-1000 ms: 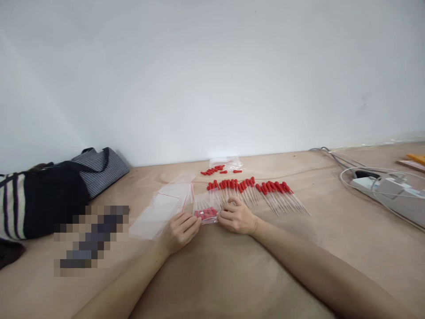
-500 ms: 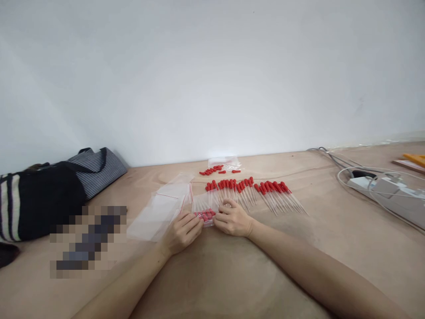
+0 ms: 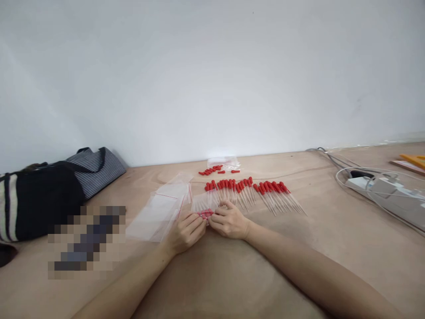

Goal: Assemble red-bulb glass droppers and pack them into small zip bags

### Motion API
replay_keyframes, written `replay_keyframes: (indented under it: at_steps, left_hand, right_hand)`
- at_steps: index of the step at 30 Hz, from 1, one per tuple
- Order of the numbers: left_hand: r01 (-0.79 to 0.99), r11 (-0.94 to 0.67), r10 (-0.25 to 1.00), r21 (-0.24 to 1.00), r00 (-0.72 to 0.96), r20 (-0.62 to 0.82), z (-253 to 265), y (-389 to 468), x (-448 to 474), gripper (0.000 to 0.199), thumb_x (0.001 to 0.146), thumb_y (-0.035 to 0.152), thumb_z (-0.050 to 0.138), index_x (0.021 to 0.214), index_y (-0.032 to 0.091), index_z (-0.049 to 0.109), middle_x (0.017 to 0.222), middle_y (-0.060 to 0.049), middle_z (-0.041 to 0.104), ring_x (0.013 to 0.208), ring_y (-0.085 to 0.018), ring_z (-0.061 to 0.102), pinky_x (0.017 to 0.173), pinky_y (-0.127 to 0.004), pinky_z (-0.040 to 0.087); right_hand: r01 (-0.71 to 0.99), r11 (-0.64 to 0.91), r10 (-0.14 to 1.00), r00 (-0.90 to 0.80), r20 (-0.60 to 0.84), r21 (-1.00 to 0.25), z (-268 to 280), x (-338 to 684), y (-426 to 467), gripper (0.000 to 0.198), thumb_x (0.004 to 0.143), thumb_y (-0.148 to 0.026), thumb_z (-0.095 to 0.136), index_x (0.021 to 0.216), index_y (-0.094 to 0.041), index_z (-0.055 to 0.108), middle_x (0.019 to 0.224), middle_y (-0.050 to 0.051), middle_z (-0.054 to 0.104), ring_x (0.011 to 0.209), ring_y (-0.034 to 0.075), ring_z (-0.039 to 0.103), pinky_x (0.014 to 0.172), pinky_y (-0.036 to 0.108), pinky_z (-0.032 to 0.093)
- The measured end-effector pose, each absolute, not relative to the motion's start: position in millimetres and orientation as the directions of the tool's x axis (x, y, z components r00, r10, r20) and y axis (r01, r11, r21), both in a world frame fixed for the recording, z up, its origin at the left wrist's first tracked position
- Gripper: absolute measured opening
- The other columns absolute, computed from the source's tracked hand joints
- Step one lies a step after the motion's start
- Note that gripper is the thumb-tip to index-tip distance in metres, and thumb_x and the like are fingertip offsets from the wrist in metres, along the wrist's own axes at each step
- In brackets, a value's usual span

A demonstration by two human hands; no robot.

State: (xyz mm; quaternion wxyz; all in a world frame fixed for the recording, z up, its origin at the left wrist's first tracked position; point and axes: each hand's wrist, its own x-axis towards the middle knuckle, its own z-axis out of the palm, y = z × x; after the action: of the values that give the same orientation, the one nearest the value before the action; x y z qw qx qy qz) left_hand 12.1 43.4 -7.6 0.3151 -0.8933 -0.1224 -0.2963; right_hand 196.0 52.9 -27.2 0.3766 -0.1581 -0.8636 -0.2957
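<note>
Between my hands lies a clear zip bag (image 3: 202, 204) with several red-bulbed droppers inside, their bulbs toward me. My left hand (image 3: 187, 230) pinches the near left edge of this bag. At its near right edge, my right hand (image 3: 229, 220) grips the plastic with curled fingers. Both sets of fingertips nearly meet and cover part of the bag's near end. Just beyond my right hand, droppers with red rubber bulbs (image 3: 229, 184) and thin clear stems lie side by side. Another group of droppers (image 3: 274, 188) lies to their right.
Flat zip bags (image 3: 156, 212) with red seal lines overlap left of my hands. Loose red bulbs (image 3: 212, 169) and a bag with clear stems (image 3: 227, 163) lie near the wall. A black striped bag (image 3: 66, 186) is far left; a white power strip (image 3: 387, 190) with cables sits right.
My hands have drawn closer together along the near edge of the bag, the right one shifting slightly left. Less of the red bulbs shows between them.
</note>
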Motion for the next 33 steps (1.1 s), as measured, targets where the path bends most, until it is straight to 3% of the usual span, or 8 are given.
replay_keyframes:
  at_steps: [6, 16, 22, 27, 33]
  left_hand:
    - [0.432, -0.721, 0.023, -0.541, 0.797, 0.604, -4.4, 41.5, 13.5, 0.022, 0.083, 0.006, 0.038, 0.075, 0.012, 0.057, 0.059, -0.003, 0.061, 0.059, -0.015, 0.058, 0.060, -0.029, 0.048]
    - [0.455, -0.710, 0.052, -0.537, 0.795, 0.605, -9.4, 40.2, 7.6, 0.017, 0.082, 0.005, 0.041, 0.079, 0.010, 0.057, 0.069, -0.007, 0.064, 0.067, -0.018, 0.060, 0.066, -0.033, 0.047]
    - [0.443, -0.722, 0.069, -0.531, 0.810, 0.582, -6.4, 39.0, 5.6, 0.018, 0.082, 0.006, 0.040, 0.081, 0.012, 0.057, 0.069, -0.006, 0.064, 0.067, -0.018, 0.059, 0.067, -0.033, 0.046]
    - [0.444, -0.726, 0.096, -0.525, 0.821, 0.563, -4.0, 37.8, -9.1, 0.017, 0.081, 0.005, 0.041, 0.083, 0.012, 0.056, 0.066, -0.006, 0.063, 0.064, -0.017, 0.058, 0.066, -0.033, 0.046]
    - [0.458, -0.729, 0.077, -0.509, 0.794, 0.604, -0.9, 35.1, -13.0, 0.019, 0.085, 0.005, 0.037, 0.084, 0.012, 0.055, 0.060, -0.003, 0.061, 0.058, -0.015, 0.056, 0.062, -0.030, 0.046]
  right_hand:
    - [0.527, 0.764, 0.100, -0.667, 0.738, 0.373, -26.6, 191.6, 50.5, 0.025, 0.081, -0.010, 0.043, 0.059, -0.015, 0.052, 0.054, -0.003, 0.049, 0.058, 0.010, 0.037, 0.069, 0.031, 0.026]
    - [0.559, 0.755, 0.122, -0.633, 0.764, 0.343, -27.8, 193.6, 50.3, 0.022, 0.082, -0.013, 0.044, 0.062, -0.016, 0.054, 0.057, -0.003, 0.052, 0.061, 0.010, 0.039, 0.073, 0.033, 0.025]
    - [0.545, 0.762, 0.070, -0.608, 0.791, 0.351, -26.4, 189.2, 45.5, 0.024, 0.082, -0.010, 0.042, 0.062, -0.016, 0.054, 0.056, -0.003, 0.053, 0.060, 0.009, 0.040, 0.074, 0.033, 0.026]
    - [0.541, 0.762, 0.045, -0.593, 0.804, 0.356, -27.7, 192.0, 46.2, 0.021, 0.084, -0.012, 0.039, 0.073, -0.016, 0.057, 0.057, -0.004, 0.055, 0.061, 0.009, 0.042, 0.073, 0.033, 0.027]
    - [0.594, 0.742, 0.146, -0.595, 0.790, 0.310, -26.0, 201.4, 45.7, 0.021, 0.083, -0.011, 0.040, 0.073, -0.016, 0.057, 0.057, -0.002, 0.056, 0.060, 0.010, 0.043, 0.072, 0.031, 0.029]
